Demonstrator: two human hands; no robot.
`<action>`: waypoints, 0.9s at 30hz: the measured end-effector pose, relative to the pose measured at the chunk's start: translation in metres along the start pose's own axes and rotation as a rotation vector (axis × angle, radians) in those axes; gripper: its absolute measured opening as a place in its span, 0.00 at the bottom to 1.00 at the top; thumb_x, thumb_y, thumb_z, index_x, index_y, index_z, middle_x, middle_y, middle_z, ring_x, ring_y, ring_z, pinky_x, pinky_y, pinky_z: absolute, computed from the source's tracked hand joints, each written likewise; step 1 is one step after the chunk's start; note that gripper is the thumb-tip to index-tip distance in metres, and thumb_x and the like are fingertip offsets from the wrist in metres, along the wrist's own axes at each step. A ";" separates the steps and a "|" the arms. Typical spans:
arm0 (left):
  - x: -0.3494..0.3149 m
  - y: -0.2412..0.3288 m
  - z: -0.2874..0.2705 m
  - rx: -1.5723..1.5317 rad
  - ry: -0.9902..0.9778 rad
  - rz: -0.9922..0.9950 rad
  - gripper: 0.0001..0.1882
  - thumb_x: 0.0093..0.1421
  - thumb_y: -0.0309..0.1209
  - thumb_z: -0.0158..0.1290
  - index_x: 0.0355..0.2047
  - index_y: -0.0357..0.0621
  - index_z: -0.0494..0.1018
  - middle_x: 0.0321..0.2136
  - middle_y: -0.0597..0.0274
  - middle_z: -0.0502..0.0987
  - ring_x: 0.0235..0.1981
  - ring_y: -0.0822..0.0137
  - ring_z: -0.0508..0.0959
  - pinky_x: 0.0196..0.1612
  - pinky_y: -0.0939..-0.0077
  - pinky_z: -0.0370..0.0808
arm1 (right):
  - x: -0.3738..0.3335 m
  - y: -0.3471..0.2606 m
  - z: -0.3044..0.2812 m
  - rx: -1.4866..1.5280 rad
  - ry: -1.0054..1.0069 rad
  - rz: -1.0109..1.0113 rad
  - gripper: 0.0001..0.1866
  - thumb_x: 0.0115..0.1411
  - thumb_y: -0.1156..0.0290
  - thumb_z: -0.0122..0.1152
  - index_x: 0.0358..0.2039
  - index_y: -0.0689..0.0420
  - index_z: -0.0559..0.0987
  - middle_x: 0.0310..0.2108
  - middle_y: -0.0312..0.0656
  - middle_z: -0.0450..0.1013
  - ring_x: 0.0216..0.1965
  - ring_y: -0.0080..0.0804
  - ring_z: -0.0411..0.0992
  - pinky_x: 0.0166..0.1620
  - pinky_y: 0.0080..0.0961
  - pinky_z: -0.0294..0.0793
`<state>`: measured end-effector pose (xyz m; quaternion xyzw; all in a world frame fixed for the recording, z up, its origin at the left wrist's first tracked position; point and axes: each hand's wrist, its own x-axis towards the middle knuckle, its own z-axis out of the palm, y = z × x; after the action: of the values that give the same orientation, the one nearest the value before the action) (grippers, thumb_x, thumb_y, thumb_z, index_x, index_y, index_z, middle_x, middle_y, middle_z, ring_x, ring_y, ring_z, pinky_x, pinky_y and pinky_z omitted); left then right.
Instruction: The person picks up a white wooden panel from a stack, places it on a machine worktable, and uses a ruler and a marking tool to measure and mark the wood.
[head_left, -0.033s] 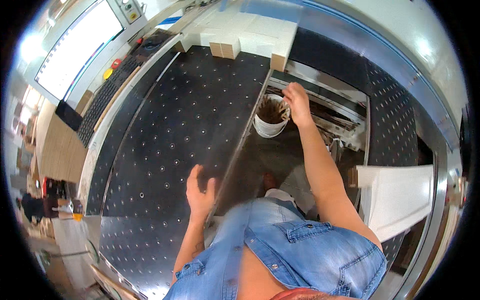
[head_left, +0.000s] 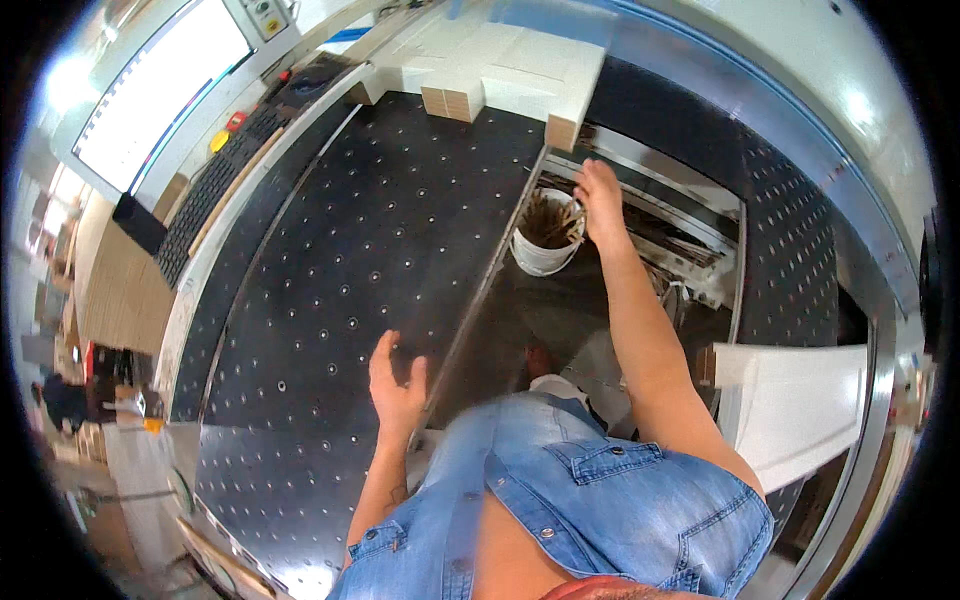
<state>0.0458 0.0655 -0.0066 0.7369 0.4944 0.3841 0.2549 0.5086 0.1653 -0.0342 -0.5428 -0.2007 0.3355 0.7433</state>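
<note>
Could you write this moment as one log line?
left hand: open, over black table | right hand: near white bucket, grip unclear | white pieces: far table end

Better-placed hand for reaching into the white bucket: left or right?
Right, probably. The right hand appears beside the white bucket; contact is unclear. The left hand is farther back, over the edge of the dotted black table, thumb and fingers apart.

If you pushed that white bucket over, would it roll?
The white bucket might roll, since its wall looks round. It is probably heavier than an empty one, because brown strips crowd inside. Some strips could spill out, as no lid covers the top.
</note>
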 end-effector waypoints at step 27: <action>-0.009 -0.004 0.040 0.600 0.070 -0.186 0.56 0.51 0.50 0.67 0.71 0.33 0.51 0.70 0.42 0.57 0.73 0.42 0.52 0.74 0.44 0.46 | 0.031 0.036 0.023 0.421 0.030 0.120 0.60 0.63 0.20 0.34 0.76 0.60 0.43 0.77 0.51 0.44 0.78 0.44 0.40 0.76 0.44 0.33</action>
<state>0.0739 0.0590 -0.0353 0.7170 0.6597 0.2212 0.0429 0.5047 0.2097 -0.0626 -0.3916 -0.0826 0.4054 0.8219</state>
